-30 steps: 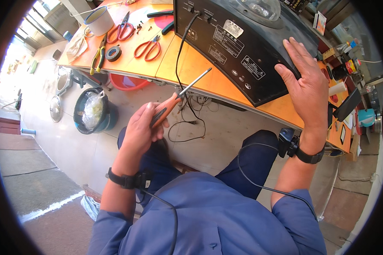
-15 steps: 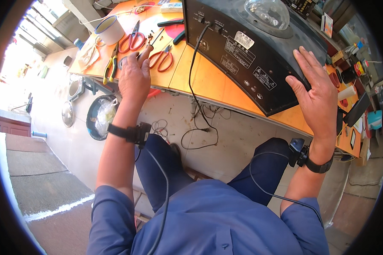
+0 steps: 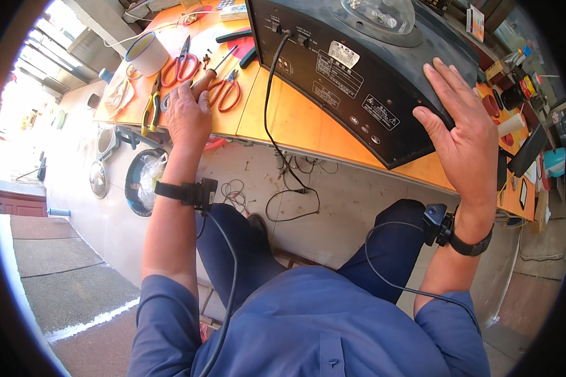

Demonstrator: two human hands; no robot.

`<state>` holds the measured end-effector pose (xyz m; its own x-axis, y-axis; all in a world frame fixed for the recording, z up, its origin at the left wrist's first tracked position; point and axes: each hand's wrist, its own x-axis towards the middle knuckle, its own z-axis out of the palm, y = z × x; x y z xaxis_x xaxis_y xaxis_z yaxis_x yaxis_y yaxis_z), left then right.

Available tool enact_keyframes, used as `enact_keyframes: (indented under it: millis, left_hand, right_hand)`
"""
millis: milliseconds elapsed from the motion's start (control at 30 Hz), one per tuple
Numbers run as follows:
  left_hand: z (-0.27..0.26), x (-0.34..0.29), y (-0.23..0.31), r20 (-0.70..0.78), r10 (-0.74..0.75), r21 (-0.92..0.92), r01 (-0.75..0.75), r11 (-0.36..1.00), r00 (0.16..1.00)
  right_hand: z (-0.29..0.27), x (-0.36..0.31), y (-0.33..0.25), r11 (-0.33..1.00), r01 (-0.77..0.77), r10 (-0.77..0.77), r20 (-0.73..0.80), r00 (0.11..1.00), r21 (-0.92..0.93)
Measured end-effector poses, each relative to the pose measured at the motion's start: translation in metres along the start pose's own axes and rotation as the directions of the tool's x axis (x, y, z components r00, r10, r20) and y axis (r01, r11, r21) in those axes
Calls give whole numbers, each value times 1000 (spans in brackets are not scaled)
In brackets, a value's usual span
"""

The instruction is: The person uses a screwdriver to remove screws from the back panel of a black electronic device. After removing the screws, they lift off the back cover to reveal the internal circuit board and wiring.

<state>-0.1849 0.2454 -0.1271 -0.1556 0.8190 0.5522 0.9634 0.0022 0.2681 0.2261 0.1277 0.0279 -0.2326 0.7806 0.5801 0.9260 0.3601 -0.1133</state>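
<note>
My left hand [image 3: 187, 116] is at the bench's front edge, closed around the brown handle of a screwdriver [image 3: 204, 83], whose metal shaft points away to the right. Part of the handle is hidden by my fingers. Close beside it lie red-handled pliers [image 3: 227, 94], red-handled scissors [image 3: 181, 66] and yellow-and-black pliers [image 3: 151, 110]. My right hand [image 3: 462, 129] lies with fingers extended on the right end of a black electrical appliance [image 3: 333, 88]. That appliance has a curved labelled panel, switches, a power cord [image 3: 267, 107] and a clear dome [image 3: 383, 19] on top.
A white mug [image 3: 148, 55] and small dark screws [image 3: 206, 60] sit on the orange bench [image 3: 251, 119]. Black-handled pliers [image 3: 248, 58] rest against the appliance's left side. Assorted items crowd the right end. On the floor stands a basin [image 3: 135, 185] with a plastic bag.
The whole view has shifted slightly, so the bench items appear farther left. The screwdriver in my left hand has moved a little right relative to the nearby pliers. My right hand stays on the appliance.
</note>
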Motion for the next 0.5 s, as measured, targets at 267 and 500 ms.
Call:
enact_keyframes:
  millis: [267, 500]
  left_hand:
    - [-38, -9, 39, -194, 142, -77, -159, 984, 971]
    - [-48, -73, 139, -3, 245, -607, -196, 770, 970]
  right_hand:
    - [-1, -1, 1, 1000, 10, -10, 10, 1000, -22]
    - [3, -1, 1, 999, 7, -8, -25, 1000, -54]
